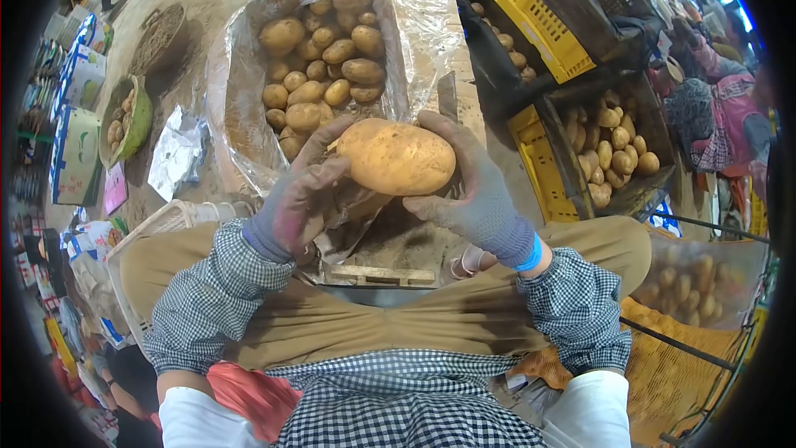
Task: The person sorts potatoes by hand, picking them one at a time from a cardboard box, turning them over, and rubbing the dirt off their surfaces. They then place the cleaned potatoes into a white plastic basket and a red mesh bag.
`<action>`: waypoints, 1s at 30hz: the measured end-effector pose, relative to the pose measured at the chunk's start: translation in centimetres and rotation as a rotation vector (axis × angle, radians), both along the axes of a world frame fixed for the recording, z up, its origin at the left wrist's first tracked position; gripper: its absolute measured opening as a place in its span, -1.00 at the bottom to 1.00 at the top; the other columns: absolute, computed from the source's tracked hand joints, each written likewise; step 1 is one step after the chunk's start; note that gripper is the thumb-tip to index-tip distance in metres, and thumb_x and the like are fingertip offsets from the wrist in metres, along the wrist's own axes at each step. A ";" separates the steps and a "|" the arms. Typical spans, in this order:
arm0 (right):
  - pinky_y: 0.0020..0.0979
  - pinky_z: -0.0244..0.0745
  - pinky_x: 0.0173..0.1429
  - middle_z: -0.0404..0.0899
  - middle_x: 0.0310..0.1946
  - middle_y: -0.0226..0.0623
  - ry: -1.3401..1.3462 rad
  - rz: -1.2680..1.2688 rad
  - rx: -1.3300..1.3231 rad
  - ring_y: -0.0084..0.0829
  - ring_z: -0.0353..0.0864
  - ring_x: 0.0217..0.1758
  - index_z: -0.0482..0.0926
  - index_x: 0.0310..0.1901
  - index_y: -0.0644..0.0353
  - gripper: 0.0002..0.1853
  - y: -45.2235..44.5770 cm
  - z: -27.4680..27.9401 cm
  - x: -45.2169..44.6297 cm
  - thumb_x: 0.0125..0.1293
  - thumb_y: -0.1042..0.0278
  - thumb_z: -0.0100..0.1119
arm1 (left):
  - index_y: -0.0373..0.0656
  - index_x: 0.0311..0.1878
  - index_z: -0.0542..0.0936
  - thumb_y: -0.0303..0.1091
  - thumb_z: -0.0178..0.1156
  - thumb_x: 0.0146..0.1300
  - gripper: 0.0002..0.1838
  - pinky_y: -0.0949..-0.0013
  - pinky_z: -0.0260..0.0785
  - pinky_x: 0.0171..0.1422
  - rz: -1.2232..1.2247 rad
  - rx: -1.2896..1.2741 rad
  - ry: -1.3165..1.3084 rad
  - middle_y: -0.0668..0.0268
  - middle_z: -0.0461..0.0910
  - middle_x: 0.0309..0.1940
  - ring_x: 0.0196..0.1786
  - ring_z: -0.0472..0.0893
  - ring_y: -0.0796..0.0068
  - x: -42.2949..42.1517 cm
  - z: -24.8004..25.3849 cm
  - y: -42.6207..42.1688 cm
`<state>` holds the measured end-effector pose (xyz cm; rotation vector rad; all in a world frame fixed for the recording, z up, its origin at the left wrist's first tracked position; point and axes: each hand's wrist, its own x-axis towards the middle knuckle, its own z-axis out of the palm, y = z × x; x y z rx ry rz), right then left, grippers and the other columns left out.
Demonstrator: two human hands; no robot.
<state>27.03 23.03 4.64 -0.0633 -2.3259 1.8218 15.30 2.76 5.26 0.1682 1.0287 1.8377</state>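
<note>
A large yellow-brown potato [396, 157] is held up between my two gloved hands, lying sideways in front of the box. My left hand [300, 199], in a dirty glove with a pinkish stain, has its fingers at the potato's left end. On the other side, my right hand [474, 178], in a grey-blue glove with a blue band at the wrist, grips the right end from above and below. Just beyond is a cardboard box [431, 37] lined with clear plastic, with many potatoes [338, 51] of mixed sizes inside.
To the right, a yellow and black crate [537, 162] holds more potatoes. Another yellow crate [531, 12] stands behind it. A green basket [143, 120], a soil-filled basket [162, 37] and crumpled plastic [177, 152] are at left. People [721, 108] sit at far right.
</note>
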 end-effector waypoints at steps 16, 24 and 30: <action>-0.41 0.44 0.21 0.47 0.12 -0.19 -0.388 -0.063 -0.382 -0.45 0.49 0.14 0.30 0.26 0.34 -0.16 -0.1 1.1 0.6 0.00 0.17 0.53 | -0.15 0.29 0.31 -0.41 0.26 0.25 -0.44 0.24 0.42 0.28 0.034 0.037 0.120 0.09 0.40 0.20 0.20 0.49 0.28 0.7 0.7 0.4; -0.27 0.59 0.02 0.48 0.11 -0.17 0.301 -0.287 -0.769 -0.34 0.53 0.00 0.44 0.15 0.07 -0.63 20.1 7.2 -4.3 0.36 0.18 0.15 | -0.34 0.15 0.48 -0.33 0.21 0.30 -0.58 0.38 0.45 0.14 -0.354 -0.550 0.381 0.15 0.57 0.00 0.01 0.59 0.45 -4.6 -1.2 -2.0; -0.35 0.36 0.32 0.42 0.15 -0.14 0.422 -0.297 -0.514 -0.32 0.39 0.23 0.31 0.27 0.26 -0.46 24.7 7.9 -6.3 0.42 0.06 0.02 | -0.32 0.20 0.47 -0.59 0.18 -0.02 -0.41 0.40 0.45 0.10 -0.224 -0.861 0.723 0.11 0.60 -0.04 -0.02 0.59 0.36 -12.5 -11.5 -4.1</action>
